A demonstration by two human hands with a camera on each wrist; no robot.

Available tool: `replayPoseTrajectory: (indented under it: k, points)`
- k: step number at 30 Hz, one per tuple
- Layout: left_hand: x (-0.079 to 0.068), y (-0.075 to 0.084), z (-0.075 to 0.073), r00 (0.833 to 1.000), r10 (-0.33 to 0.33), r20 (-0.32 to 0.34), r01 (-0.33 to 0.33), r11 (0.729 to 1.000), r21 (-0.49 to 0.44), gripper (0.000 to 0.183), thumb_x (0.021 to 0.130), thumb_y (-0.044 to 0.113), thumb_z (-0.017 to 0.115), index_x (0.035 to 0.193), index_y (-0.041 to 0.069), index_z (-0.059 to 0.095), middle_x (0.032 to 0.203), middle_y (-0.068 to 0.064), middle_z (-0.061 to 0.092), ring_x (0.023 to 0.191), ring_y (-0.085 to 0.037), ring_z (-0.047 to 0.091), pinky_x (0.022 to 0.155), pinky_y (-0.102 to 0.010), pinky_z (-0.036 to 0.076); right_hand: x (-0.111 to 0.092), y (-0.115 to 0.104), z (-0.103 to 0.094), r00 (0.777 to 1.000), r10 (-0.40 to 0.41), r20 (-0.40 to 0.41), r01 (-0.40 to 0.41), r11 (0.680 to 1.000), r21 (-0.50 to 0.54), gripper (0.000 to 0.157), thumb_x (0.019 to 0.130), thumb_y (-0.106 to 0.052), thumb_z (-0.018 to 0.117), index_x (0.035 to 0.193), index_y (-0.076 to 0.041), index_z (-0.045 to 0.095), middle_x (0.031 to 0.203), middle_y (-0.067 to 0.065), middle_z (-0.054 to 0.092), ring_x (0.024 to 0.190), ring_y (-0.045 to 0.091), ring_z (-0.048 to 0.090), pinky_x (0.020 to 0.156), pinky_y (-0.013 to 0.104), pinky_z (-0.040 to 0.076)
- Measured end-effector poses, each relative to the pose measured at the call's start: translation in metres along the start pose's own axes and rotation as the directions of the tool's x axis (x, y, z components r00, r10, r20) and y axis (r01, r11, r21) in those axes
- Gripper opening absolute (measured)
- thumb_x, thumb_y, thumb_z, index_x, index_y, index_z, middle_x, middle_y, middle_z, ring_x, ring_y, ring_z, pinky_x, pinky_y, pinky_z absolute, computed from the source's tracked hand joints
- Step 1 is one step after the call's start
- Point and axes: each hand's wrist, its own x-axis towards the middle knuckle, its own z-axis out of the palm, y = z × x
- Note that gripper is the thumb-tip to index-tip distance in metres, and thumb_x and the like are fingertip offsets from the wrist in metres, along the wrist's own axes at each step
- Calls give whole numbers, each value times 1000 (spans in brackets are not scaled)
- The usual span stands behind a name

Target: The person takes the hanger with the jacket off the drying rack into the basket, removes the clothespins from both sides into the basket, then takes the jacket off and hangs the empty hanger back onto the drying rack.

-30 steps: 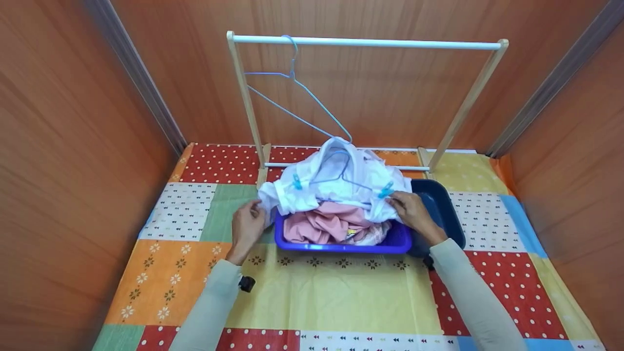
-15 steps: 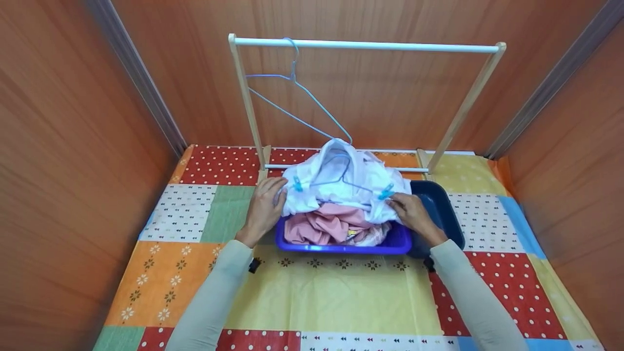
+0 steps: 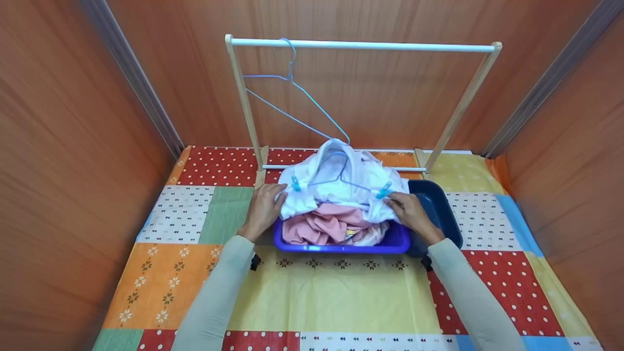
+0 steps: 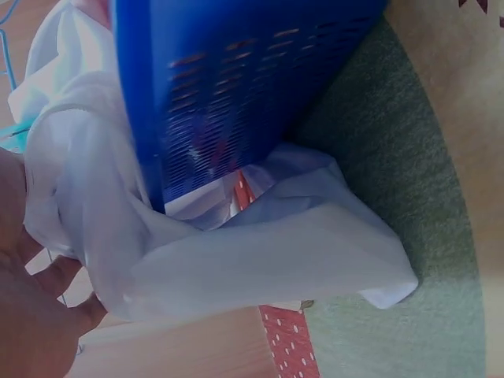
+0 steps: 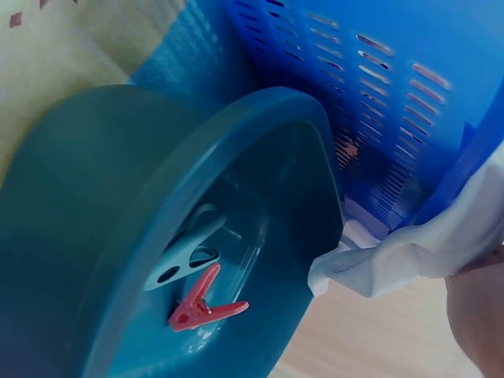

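A white top (image 3: 336, 168) is spread over a purple-blue basket (image 3: 341, 249). A thin blue hanger (image 3: 341, 178) lies at its neck, and turquoise clips, one on the left (image 3: 295, 184) and one on the right (image 3: 384, 190), sit on its shoulders. My left hand (image 3: 263, 207) holds the garment's left side just outside the left clip. In the left wrist view a white sleeve (image 4: 236, 264) hangs down beside the basket wall. Below the right clip, my right hand (image 3: 412, 212) pinches the other side of the top; its fingertips are mostly hidden in the right wrist view.
Pink cloth (image 3: 326, 224) lies in the basket under the top. Right of it stands a dark tub (image 5: 79, 236) containing a red clip (image 5: 201, 303) and a pale blue clip (image 5: 185, 252). Behind, a rack (image 3: 365, 46) carries a bare blue hanger (image 3: 317, 105). Wood panels surround the patchwork cloth.
My left hand has moved right and up from the sleeve's outer end to the garment's left shoulder, and the sleeve has dropped down beside the basket. My right hand stays at its side.
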Motion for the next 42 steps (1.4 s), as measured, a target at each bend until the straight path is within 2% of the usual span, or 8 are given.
replayPoseTrajectory:
  k: [8,14,19,25,29,33,37,42]
  points:
    - [-5,1,1,1000,-14,13,14,1000,2,24,96,21,63,112,7,73,103,-11,72,100,-30,63,94,-49,46,0,1,1,1000,1,19,-2,999,32,17,93,-8,65,77,-6,63,66,1,54,60,7,42,57,24,36]
    - [-9,1,6,1000,-15,16,16,997,-81,21,97,17,63,110,6,74,101,-11,72,100,-28,65,91,-44,52,-3,2,1,1000,-14,1,14,999,38,12,92,-7,67,80,-6,68,71,5,61,64,8,46,60,26,41]
    - [-10,1,9,1000,-25,-10,24,993,-117,19,96,13,63,107,5,75,96,-10,74,94,-28,68,86,-43,54,-4,1,2,1000,-13,-5,13,999,31,12,92,-8,66,81,-6,68,73,5,62,66,8,48,61,27,41]
    - [-10,1,12,999,-11,-51,6,995,-98,18,96,14,63,104,4,76,92,-10,74,90,-28,68,84,-44,54,-3,-3,-2,1000,21,14,-21,1000,-10,16,95,-14,64,81,-7,64,74,5,59,68,13,48,63,29,41]
    - [-11,2,13,998,-1,-62,-4,997,-81,19,96,14,63,103,4,76,91,-10,74,89,-29,68,83,-44,53,-3,-10,-8,995,92,27,-92,996,-3,16,94,-19,66,97,-4,70,93,11,68,85,23,63,77,40,51]
    - [-11,3,12,998,0,-69,-5,997,-77,18,96,14,63,104,3,76,91,-10,74,89,-29,68,84,-45,53,-2,-18,-16,986,164,28,-165,985,44,36,93,-23,69,122,-3,66,114,17,68,108,33,63,96,51,48]
    - [-11,2,11,998,-2,-63,-3,997,-75,18,96,15,63,103,4,76,92,-9,74,91,-29,68,86,-46,52,1,-26,-24,978,207,27,-209,973,100,49,92,-28,69,135,-6,58,117,16,66,112,35,59,101,52,43]
    - [-12,1,12,999,-3,-54,-1,997,-74,18,96,15,63,103,4,76,91,-9,74,91,-29,67,87,-46,51,4,-34,-29,985,171,2,-170,975,144,51,93,-23,67,140,-6,53,121,15,65,113,31,60,104,51,41]
